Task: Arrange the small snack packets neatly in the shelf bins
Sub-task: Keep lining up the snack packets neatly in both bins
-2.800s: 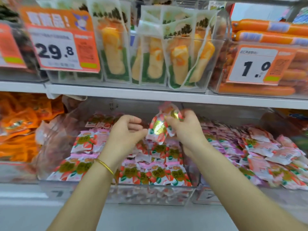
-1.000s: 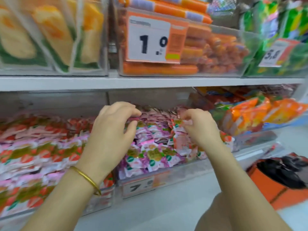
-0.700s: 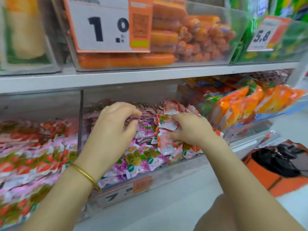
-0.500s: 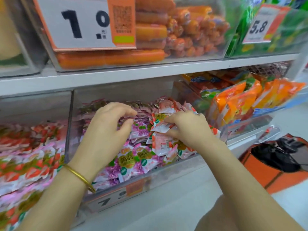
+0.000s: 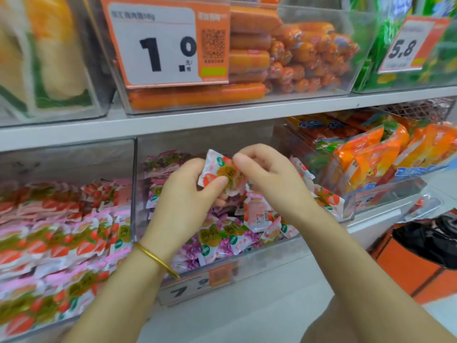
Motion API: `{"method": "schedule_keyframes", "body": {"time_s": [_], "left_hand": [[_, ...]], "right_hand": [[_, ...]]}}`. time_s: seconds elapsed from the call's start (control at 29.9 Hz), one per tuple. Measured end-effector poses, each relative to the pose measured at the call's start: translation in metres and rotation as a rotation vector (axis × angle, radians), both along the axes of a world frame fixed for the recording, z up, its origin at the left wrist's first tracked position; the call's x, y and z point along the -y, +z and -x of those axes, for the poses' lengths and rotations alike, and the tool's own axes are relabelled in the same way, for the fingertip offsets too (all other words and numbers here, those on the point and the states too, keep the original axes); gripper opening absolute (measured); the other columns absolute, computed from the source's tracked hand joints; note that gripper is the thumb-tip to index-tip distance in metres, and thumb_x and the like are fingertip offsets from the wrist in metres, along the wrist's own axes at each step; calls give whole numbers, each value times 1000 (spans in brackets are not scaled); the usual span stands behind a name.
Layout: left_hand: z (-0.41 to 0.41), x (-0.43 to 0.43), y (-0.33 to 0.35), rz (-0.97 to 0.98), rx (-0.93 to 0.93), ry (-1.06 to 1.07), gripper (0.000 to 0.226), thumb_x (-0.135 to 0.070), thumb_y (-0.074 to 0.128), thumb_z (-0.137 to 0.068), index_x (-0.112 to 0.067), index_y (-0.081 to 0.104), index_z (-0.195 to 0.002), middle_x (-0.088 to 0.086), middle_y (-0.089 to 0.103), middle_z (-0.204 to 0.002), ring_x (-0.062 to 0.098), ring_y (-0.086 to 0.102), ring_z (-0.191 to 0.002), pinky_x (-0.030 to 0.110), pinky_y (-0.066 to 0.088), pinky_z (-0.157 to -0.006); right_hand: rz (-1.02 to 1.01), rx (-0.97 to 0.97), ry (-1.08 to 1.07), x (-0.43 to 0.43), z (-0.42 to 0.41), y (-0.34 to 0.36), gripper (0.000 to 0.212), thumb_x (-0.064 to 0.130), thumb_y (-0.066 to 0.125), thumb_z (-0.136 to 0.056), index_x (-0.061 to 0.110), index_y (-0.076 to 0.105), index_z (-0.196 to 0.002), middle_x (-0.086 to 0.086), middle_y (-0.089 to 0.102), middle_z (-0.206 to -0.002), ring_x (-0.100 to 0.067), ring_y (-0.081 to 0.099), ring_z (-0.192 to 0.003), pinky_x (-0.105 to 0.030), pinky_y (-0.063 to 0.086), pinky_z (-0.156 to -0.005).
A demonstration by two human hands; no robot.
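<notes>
My left grip point(image 5: 183, 194) and right grip point(image 5: 269, 179) both pinched one packet point(image 5: 220, 173) just above the heaped middle bin point(image 5: 272, 257), sausages point(image 5: 247, 58) shelved overhead, orange bags point(image 5: 371, 154) rightward, a full bin point(image 5: 74, 157) leftward.

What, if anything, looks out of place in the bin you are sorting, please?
In the middle bin, red-and-white packets lie jumbled and tilted among the purple packets, unlike the tidier rows in the left bin. The left hand and right hand pinch one red packet above the pile.
</notes>
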State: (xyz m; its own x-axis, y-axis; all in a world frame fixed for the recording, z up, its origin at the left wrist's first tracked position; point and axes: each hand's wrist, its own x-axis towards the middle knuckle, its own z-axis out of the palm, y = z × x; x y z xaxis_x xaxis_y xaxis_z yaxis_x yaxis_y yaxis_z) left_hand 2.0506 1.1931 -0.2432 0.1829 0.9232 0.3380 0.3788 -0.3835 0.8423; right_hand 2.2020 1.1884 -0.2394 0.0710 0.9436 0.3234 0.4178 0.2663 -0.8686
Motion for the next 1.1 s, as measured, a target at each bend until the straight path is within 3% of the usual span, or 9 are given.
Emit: {"method": "schedule_keyframes", "body": {"time_s": [0.13, 0.23, 0.33, 0.43, 0.57, 0.73, 0.87, 1.04, 1.1], "left_hand": [[16, 10, 10, 297, 420, -34, 26, 3, 59, -87, -17, 52, -101, 11, 66, -89, 18, 71, -63, 21, 56, -57], [35, 15, 16, 347, 503, 9, 24, 2, 58, -87, -17, 52, -100, 14, 64, -94, 24, 71, -67, 24, 58, -59], [59, 20, 22, 385, 581, 61, 6, -6, 51, -93, -10, 54, -96, 15, 65, -88, 22, 70, -65, 26, 58, -56], [92, 19, 18, 294, 436, 208, 13, -11, 51, -92, -19, 61, -87, 4, 65, -84, 12, 61, -65, 25, 49, -54], [141, 14, 14, 214, 462, 364, 11, -7, 55, -89, -16, 60, -84, 5, 58, -70, 14, 51, -57, 25, 37, -50], [189, 12, 4, 169, 439, 575, 34, 1, 58, -84, -15, 42, -110, 4, 54, -74, 12, 53, -59, 26, 45, -51], [202, 10, -9, 119, 112, 506, 24, 1, 60, -83, -15, 53, -100, -4, 51, -80, 10, 47, -67, 10, 39, -51], [194, 3, -24, 114, -319, 346, 21, -8, 62, -84, -20, 58, -101, -6, 55, -88, 13, 50, -74, 26, 40, -69], [191, 1, -28, 123, -521, 289, 25, -17, 61, -86, -24, 57, -109, -4, 58, -99, 19, 54, -92, 31, 42, -83]], "right_hand": [[290, -470, -20, 0, 19, 8, 40, 44, 40, -97, 16, 65, -84, -5, 66, -87, -17, 63, -80, -41, 55, -77], [471, -955, 101, 1, 29, 11, 55, 52, 37, -95, 3, 61, -101, -22, 63, -106, -35, 62, -102, -57, 49, -89], [486, -1140, 147, 5, 42, 14, 36, 36, 52, -92, 1, 59, -100, -20, 55, -119, -37, 55, -113, -59, 46, -92], [440, -1106, 107, 6, 55, 10, 19, 9, 47, -93, 2, 63, -99, -18, 52, -117, -38, 55, -109, -54, 52, -83], [372, -750, 94, 10, 71, 7, 21, 11, 51, -90, 15, 71, -93, -6, 66, -85, -17, 62, -75, -31, 49, -71], [309, -677, 161, 22, 102, 9, 29, 2, 62, -84, 19, 62, -107, -5, 65, -82, -9, 57, -45, -19, 42, -38], [329, -640, 218, 26, 132, 12, 32, -3, 64, -82, 17, 61, -106, -17, 57, -104, -16, 63, -51, -33, 58, -52], [339, -523, 250, 19, 155, 18, 18, -6, 56, -84, 7, 69, -80, -15, 65, -84, -19, 65, -71, -31, 58, -71], [280, -257, 226, 13, 165, 20, 19, -4, 59, -80, 11, 71, -81, -9, 67, -84, -16, 64, -73, -26, 54, -72]]}}
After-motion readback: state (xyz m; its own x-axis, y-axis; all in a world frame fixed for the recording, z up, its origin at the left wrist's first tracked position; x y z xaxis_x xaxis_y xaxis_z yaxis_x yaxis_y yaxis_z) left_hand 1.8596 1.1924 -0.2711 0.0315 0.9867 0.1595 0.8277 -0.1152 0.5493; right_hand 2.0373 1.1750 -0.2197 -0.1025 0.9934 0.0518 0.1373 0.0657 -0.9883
